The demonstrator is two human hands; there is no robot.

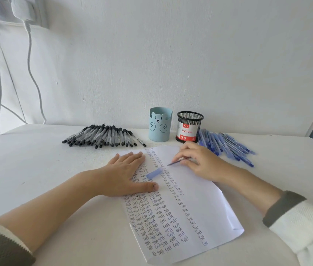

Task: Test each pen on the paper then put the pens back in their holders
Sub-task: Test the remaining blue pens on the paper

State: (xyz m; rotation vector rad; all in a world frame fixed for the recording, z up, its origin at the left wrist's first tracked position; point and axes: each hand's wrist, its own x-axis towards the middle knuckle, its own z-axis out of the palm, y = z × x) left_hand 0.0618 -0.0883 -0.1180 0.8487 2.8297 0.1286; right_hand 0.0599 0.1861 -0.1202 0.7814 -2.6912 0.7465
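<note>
Paper [205, 200] pinned under your flat, straight-fingered left hand [126, 169]; right hand [196, 160] pinches the blue pen [176, 161], so write lightly beside the last column.

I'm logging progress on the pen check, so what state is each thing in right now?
Paper: flat, partly filled with "Test".
Left hand: open, flat on the paper.
Blue pen: uncapped, tip at the paper.
Right hand: pinching the blue pen.
Cap: off, lying on the paper.
Bear holder: upright, no pens showing.
Mesh holder: upright, no pens showing.
Black pens: capped, lying on the table.
Blue pens: heaped on the table.
</note>
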